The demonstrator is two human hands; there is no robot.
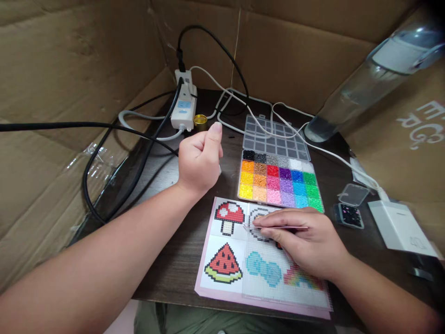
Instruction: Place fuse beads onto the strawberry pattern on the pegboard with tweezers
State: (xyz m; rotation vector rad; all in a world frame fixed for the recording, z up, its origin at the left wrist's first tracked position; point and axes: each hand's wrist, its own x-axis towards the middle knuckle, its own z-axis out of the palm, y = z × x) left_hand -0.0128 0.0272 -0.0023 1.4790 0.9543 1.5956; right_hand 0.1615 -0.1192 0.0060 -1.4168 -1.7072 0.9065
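My right hand (306, 241) rests on a clear pegboard (285, 283) laid over a pattern sheet (225, 253) with a mushroom, a watermelon, a blue bow and a rainbow. Its fingers pinch thin tweezers (278, 227) whose tip touches the pegboard over a round black outline. My left hand (200, 160) hovers above the dark table (174, 260), curled into a loose fist with the thumb up; what it holds, if anything, is hidden. An open bead box (280, 178) with many coloured compartments lies just behind the sheet.
A white power strip (184, 104) with black and white cables sits at the back, a small gold cap (200, 121) beside it. A clear bottle (365, 79) leans at right. A small dish of dark beads (349, 215) and a white charger (399, 227) lie right. Cardboard walls surround the table.
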